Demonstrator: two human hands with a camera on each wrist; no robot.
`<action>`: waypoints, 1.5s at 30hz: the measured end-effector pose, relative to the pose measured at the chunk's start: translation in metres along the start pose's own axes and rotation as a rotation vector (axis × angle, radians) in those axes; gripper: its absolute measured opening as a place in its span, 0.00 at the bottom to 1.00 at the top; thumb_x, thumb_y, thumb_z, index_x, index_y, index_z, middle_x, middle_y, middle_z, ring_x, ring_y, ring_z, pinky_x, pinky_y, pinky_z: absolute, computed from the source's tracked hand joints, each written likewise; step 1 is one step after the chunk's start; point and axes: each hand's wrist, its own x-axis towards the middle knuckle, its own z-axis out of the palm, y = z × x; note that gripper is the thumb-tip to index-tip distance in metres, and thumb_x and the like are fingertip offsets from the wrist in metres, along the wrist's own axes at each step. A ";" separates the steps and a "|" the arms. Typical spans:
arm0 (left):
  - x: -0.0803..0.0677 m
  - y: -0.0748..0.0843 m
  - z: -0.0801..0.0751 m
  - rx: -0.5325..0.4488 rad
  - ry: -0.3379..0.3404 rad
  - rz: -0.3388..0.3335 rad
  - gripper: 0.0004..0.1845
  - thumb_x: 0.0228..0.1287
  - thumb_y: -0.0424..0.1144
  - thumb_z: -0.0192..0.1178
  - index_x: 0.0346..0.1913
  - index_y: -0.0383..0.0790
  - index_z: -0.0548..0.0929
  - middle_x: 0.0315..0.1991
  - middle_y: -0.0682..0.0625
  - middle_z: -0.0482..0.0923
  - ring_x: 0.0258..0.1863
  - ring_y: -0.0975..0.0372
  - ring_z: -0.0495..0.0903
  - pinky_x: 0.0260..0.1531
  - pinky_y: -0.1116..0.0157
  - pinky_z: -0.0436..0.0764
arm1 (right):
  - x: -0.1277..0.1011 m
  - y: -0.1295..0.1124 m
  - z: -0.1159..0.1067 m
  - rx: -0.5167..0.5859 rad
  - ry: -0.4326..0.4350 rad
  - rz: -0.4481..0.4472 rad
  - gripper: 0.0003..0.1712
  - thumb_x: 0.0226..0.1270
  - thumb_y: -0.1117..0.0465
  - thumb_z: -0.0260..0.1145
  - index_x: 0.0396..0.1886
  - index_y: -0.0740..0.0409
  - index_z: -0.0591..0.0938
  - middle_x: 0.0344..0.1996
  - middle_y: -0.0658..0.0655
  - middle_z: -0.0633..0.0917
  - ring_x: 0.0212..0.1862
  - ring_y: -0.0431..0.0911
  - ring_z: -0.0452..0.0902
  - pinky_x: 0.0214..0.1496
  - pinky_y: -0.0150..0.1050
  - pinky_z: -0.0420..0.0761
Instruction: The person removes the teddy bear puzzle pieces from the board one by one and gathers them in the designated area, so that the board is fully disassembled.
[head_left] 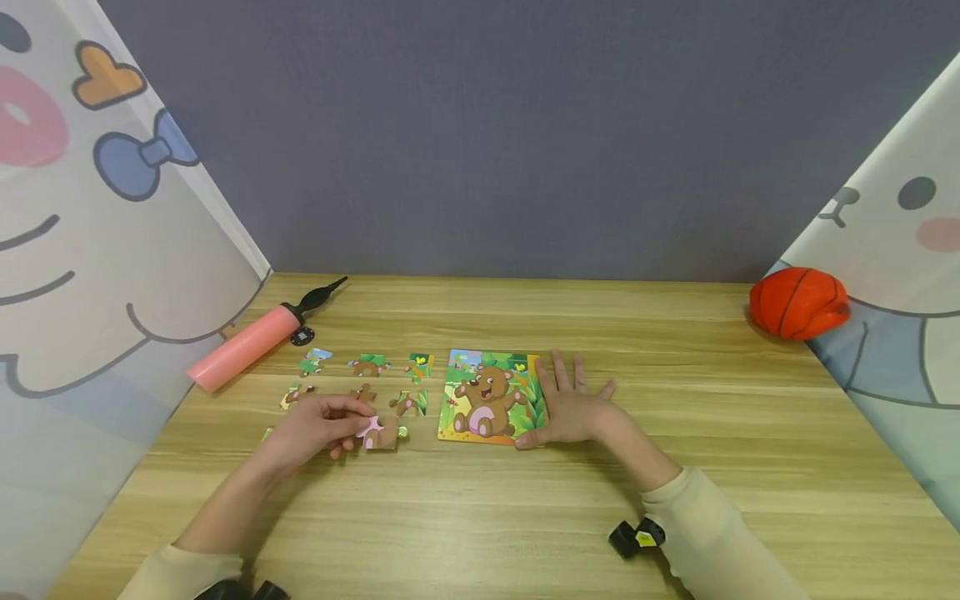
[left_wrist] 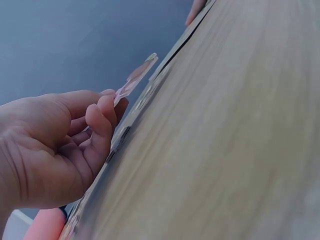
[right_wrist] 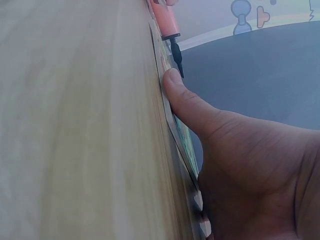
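Between thumb and fingers, my left hand (head_left: 318,429) pinches a brown-and-pink jigsaw puzzle piece (head_left: 384,437). In the left wrist view this puzzle piece (left_wrist: 137,76) is tilted and raised above the table. Several loose puzzle pieces (head_left: 369,365) lie around and beyond that hand, some partly hidden by it. To their right is a square bear picture board (head_left: 483,396), lying flat. My right hand (head_left: 573,414) rests at the board's right edge with its fingers spread. Its thumb (right_wrist: 187,100) lies on the board's near corner in the right wrist view.
A pink hand pump (head_left: 247,346) with a black nozzle lies at the back left, a small black disc (head_left: 302,336) next to it. A red ball (head_left: 798,303), dented, sits at the right edge. A grey panel (head_left: 510,142) stands along the back of the wooden table (head_left: 480,517).
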 end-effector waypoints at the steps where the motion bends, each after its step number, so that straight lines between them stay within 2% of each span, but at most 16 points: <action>1: -0.001 0.000 -0.002 0.004 -0.006 0.005 0.14 0.68 0.35 0.66 0.51 0.28 0.84 0.33 0.43 0.81 0.24 0.62 0.77 0.22 0.68 0.78 | 0.000 0.000 0.000 -0.001 0.000 0.000 0.81 0.45 0.19 0.69 0.83 0.55 0.36 0.79 0.65 0.28 0.75 0.68 0.17 0.53 0.87 0.28; 10: -0.013 -0.004 -0.017 0.042 0.005 0.020 0.17 0.68 0.36 0.67 0.54 0.28 0.84 0.33 0.43 0.79 0.22 0.63 0.74 0.20 0.69 0.76 | 0.000 0.002 0.002 0.001 0.001 0.000 0.81 0.45 0.19 0.69 0.83 0.55 0.37 0.79 0.65 0.28 0.75 0.68 0.18 0.53 0.87 0.28; 21: -0.024 -0.009 -0.030 0.103 0.040 -0.011 0.15 0.68 0.36 0.67 0.50 0.27 0.84 0.25 0.46 0.76 0.18 0.66 0.70 0.14 0.71 0.70 | 0.000 0.001 0.001 0.005 -0.006 0.000 0.81 0.45 0.19 0.69 0.83 0.56 0.36 0.78 0.66 0.28 0.75 0.69 0.17 0.53 0.87 0.28; 28: -0.025 -0.007 -0.032 0.149 0.089 -0.028 0.15 0.65 0.38 0.70 0.48 0.30 0.86 0.30 0.45 0.79 0.15 0.65 0.67 0.13 0.70 0.67 | -0.001 0.002 0.001 0.012 0.002 0.000 0.81 0.45 0.20 0.69 0.83 0.55 0.36 0.78 0.65 0.28 0.75 0.68 0.17 0.53 0.87 0.28; 35: -0.026 -0.006 -0.033 0.156 0.127 -0.058 0.15 0.66 0.39 0.69 0.49 0.31 0.86 0.29 0.46 0.78 0.16 0.65 0.66 0.14 0.70 0.67 | 0.000 0.002 0.001 0.007 0.003 -0.003 0.81 0.45 0.19 0.69 0.83 0.55 0.36 0.79 0.65 0.28 0.75 0.68 0.18 0.53 0.87 0.28; 39: -0.026 -0.006 -0.033 0.167 0.128 -0.044 0.14 0.67 0.38 0.68 0.50 0.32 0.86 0.38 0.45 0.81 0.18 0.65 0.66 0.15 0.70 0.68 | 0.000 0.001 0.000 0.008 0.000 -0.003 0.81 0.45 0.19 0.69 0.83 0.55 0.36 0.79 0.65 0.28 0.75 0.68 0.18 0.54 0.87 0.28; 42: -0.026 -0.006 -0.033 0.187 0.141 -0.052 0.14 0.68 0.40 0.67 0.51 0.34 0.86 0.38 0.46 0.81 0.19 0.64 0.68 0.17 0.70 0.70 | 0.000 0.001 0.000 0.008 -0.001 -0.002 0.81 0.45 0.19 0.69 0.83 0.55 0.37 0.79 0.65 0.28 0.75 0.68 0.18 0.53 0.87 0.28; 45: -0.026 -0.005 -0.032 0.205 0.154 -0.058 0.16 0.69 0.43 0.67 0.53 0.35 0.85 0.32 0.47 0.79 0.20 0.64 0.69 0.18 0.69 0.72 | 0.001 0.001 0.000 0.005 0.001 -0.001 0.80 0.45 0.20 0.69 0.83 0.55 0.37 0.79 0.65 0.28 0.75 0.69 0.18 0.53 0.87 0.28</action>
